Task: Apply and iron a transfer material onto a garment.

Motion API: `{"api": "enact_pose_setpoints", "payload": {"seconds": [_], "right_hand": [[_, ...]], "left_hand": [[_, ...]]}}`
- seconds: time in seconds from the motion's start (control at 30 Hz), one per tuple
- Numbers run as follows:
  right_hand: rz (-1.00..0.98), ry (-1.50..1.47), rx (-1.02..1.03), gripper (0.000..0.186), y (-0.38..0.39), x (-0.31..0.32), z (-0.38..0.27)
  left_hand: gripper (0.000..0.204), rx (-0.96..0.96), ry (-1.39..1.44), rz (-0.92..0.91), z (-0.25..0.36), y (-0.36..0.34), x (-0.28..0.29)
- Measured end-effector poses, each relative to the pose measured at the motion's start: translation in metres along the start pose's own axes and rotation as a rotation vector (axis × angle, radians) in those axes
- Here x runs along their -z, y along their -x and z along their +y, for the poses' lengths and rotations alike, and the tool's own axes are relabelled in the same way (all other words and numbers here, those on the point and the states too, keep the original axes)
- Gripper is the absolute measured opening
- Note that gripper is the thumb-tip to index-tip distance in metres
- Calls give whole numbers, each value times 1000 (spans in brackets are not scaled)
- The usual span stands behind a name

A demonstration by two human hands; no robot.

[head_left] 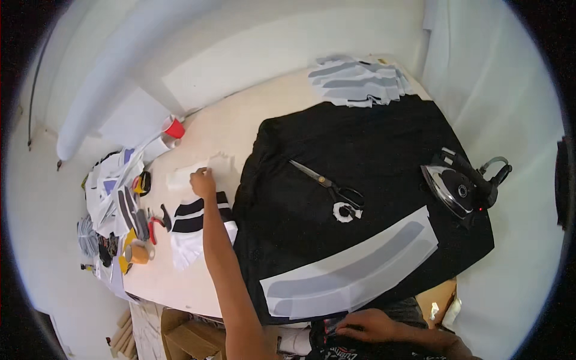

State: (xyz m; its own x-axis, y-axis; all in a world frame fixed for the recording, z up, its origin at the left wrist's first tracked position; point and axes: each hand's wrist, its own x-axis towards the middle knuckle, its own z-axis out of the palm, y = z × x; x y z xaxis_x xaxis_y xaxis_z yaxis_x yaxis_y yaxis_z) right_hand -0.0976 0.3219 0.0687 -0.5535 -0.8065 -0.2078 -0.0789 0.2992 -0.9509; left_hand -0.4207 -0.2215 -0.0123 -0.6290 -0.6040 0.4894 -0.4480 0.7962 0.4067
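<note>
My left hand (204, 182) reaches over the pale table, its fingers bent together at the edge of a thin white piece (221, 165). Just below that wrist lies a stack of white pieces with black bands (191, 223), partly hidden by my forearm. My right hand (369, 326) rests low in front of my body, near the table's front edge, with loosely spread fingers and nothing visible in them. On the black cloth (300, 234) between them lies a long curved white piece with a grey band (354, 264). Black-handled scissors (327, 183) lie farther back, touching or beside a small white-and-black roll (346, 212).
An iron (459, 186) sits at the right on the black cloth, its light red. Grey-and-white strips (360, 81) are piled at the back. Along the left edge are a red cup (174, 127), red-handled pliers (153, 231), a tape roll (138, 254) and scraps (114, 192).
</note>
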Motion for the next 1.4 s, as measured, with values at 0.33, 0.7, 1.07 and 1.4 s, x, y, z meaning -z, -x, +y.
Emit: {"api": "enact_pose_setpoints", "payload": {"seconds": [0.33,0.7,1.07,1.4], "right_hand": [[156,-104,250,21,1,-5,-9],[878,206,573,77,-101,-9,-66],[907,-41,670,19,-71,-11,-77],[868,-335,672,17,-41,17,-103]], "left_hand": [[28,-142,339,326,25,-5,88],[31,-6,1159,262,172,222,288],[18,-176,1082,236,153,292,348],[55,-286,1134,-271,160,310,339]]}}
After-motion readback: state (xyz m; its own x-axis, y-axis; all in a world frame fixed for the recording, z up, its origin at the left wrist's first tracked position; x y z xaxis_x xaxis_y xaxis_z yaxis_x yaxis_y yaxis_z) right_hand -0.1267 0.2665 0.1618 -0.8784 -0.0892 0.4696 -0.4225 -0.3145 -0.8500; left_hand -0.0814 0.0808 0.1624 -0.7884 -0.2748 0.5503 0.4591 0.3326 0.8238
